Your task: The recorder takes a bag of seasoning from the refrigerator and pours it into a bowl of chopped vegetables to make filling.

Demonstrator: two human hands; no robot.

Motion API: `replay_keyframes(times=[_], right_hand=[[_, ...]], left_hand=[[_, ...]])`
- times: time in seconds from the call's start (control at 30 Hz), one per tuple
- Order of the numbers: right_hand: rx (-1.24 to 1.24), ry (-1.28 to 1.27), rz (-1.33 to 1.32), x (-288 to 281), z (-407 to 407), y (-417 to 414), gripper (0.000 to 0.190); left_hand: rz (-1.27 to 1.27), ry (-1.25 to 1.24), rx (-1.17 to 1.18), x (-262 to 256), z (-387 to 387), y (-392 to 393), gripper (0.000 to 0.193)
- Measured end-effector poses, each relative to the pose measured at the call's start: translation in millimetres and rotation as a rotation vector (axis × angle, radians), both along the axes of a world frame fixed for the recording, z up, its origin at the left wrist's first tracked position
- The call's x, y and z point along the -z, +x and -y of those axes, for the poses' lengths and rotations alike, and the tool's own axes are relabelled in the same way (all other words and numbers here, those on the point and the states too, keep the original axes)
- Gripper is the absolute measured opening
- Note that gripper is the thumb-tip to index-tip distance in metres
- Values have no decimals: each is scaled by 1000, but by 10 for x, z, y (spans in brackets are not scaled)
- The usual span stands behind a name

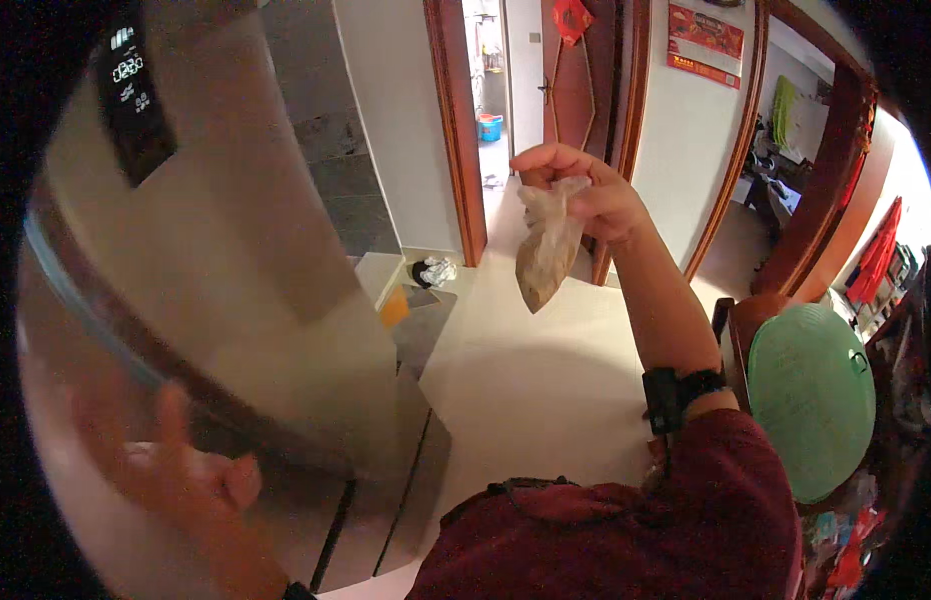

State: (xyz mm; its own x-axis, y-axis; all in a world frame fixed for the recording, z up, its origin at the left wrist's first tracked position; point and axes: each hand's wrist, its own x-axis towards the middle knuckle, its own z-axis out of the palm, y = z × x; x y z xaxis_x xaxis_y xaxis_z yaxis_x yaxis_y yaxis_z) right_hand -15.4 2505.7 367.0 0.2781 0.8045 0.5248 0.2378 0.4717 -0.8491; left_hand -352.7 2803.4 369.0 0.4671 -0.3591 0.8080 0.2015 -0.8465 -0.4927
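Note:
Between its fingers my right hand [597,191] pinches the top of a small translucent plastic bag [544,255], raised above the floor. The lower part of the bag bulges with brownish contents that I cannot identify. My left hand [180,465], blurred, is at the lower left in front of a refrigerator [248,225], which has a glossy door and a lit display panel [132,97]. Near my left fingers runs the door's curved dark edge; whether they touch it I cannot tell. Something pale shows by the left palm, too blurred to name.
A green oval cover [810,405] stands at the right beside dark wooden furniture. Ahead are a door frame [458,135] and a red-brown door [578,97]. Crumpled black and white cloths [435,271] lie on the floor near a grey mat [424,322]. A blue bucket [489,129] stands beyond the doorway.

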Motion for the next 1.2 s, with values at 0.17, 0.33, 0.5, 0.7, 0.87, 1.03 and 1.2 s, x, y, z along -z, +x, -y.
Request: replay_keyframes(times=[0.17,0.33,0.5,0.7,0.87,1.03,1.2], right_hand=[[-7,157,-162,410,413,527,60],[0,226,-416,729,856,992,40],[19,214,-324,1089,1285,1643,24],[278,171,-433,1471,1321,2283,13],[547,-4,-465,1640,1581,3113,11],[807,-55,-474,1722,2407,4107,21],[1247,-214,-268,1585,3792,4506,43]], left_hand=[[-311,106,-141,166,49,683,40],[-299,-162,-639,568,-136,806,36],[27,-198,-423,786,-159,1330,29],[-418,-1019,406,1466,1239,3671,30],[-702,-1317,1104,1530,2626,5778,40],[-718,-1124,1202,1919,3456,7581,29],[-1446,-1764,1574,1747,4898,8912,11]])
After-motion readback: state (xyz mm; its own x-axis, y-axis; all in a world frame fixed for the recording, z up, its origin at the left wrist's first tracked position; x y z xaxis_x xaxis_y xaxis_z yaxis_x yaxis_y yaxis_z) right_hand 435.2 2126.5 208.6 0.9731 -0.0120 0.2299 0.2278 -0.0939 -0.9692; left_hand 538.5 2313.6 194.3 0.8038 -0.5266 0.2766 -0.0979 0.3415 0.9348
